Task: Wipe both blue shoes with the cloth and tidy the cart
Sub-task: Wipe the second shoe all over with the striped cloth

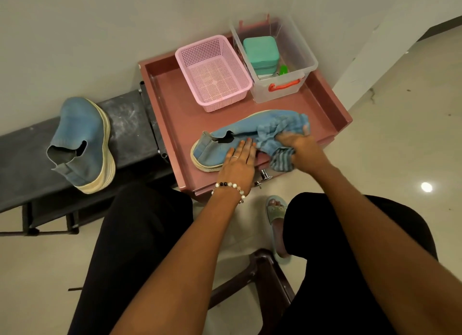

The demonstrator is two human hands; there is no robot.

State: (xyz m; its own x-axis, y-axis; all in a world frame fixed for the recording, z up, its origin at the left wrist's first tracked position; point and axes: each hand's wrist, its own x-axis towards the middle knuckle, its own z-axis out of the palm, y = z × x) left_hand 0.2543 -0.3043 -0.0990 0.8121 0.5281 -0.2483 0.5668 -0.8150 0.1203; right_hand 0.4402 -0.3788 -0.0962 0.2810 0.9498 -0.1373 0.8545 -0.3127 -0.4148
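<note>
One blue slip-on shoe (225, 137) with a cream sole lies on its side on the red-brown cart tray (175, 104), near the front edge. My left hand (238, 159) rests flat on its heel side, fingers straight. My right hand (298, 144) grips a blue striped cloth (277, 132) bunched over the shoe's toe half, which is hidden under it. The second blue shoe (82, 139) stands off the cart, on the dark bench (22, 154) to the left.
At the back of the tray stand an empty pink mesh basket (212, 72) and a clear plastic box (277, 57) holding a teal case. A wall is close behind. My knees and a brown stool (262, 272) are below the cart.
</note>
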